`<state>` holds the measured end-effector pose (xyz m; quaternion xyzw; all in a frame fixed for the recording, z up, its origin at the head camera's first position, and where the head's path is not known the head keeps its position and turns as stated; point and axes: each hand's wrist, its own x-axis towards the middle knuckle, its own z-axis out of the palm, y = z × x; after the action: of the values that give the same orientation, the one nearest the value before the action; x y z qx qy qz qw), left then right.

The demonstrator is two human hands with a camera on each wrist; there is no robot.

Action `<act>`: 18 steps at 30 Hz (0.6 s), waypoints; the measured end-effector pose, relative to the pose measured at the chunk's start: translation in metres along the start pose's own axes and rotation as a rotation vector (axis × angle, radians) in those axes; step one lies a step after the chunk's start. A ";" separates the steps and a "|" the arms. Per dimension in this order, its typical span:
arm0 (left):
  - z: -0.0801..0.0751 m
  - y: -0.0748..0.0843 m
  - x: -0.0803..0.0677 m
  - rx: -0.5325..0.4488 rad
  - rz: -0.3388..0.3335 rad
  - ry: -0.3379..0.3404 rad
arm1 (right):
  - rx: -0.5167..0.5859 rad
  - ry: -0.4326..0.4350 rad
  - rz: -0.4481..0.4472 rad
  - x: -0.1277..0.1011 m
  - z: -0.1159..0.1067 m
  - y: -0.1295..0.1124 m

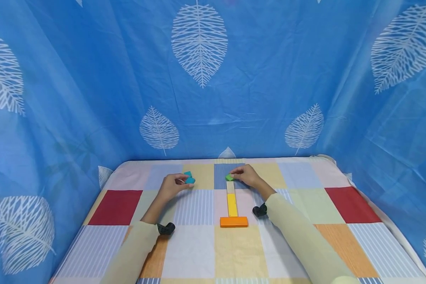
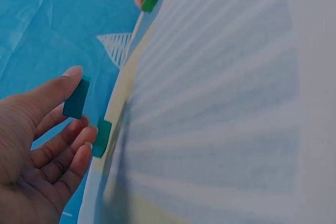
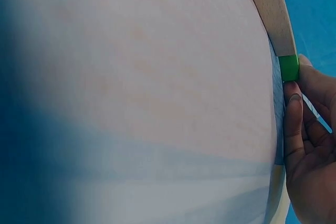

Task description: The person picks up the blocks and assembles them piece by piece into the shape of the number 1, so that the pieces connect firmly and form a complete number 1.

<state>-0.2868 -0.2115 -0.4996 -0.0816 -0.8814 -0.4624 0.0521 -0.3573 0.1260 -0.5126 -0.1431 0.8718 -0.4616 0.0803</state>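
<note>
While a green block (image 1: 229, 177) is pinched by the right hand (image 1: 246, 176) at the far end of a row of blocks, a teal block (image 1: 189, 180) is held at the fingertips of the left hand (image 1: 170, 187). In the left wrist view a second teal block (image 2: 101, 138) is seen by the lower fingers, which are only loosely bent; whether it is gripped or just touched cannot be told.

The row is made of a pale block (image 1: 230, 187), a yellow block (image 1: 232, 204) and an orange block (image 1: 234, 221) laid across the near end. All of it lies flat on a checked cloth (image 1: 348, 205).

The row could be knocked crooked if the green block is pushed too hard against the pale one. The teal block could be dropped, since it is held only by the tips. The cloth is soft, so blocks may be tipped by a wrinkle.

A blue leaf curtain (image 1: 92, 79) is hung all around. Nothing is seen between the two hands but bare cloth.
</note>
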 end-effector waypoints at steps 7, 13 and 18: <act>0.011 0.007 -0.001 -0.024 0.031 -0.019 | -0.012 0.014 0.019 0.001 0.001 -0.001; 0.023 0.013 0.000 -0.048 0.047 -0.019 | -0.004 0.014 0.032 0.001 0.002 -0.002; 0.031 0.016 0.002 -0.039 0.061 -0.009 | -0.012 0.013 0.032 0.001 0.002 -0.003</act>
<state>-0.2864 -0.1769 -0.5043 -0.1117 -0.8696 -0.4771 0.0607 -0.3574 0.1229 -0.5109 -0.1267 0.8771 -0.4560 0.0814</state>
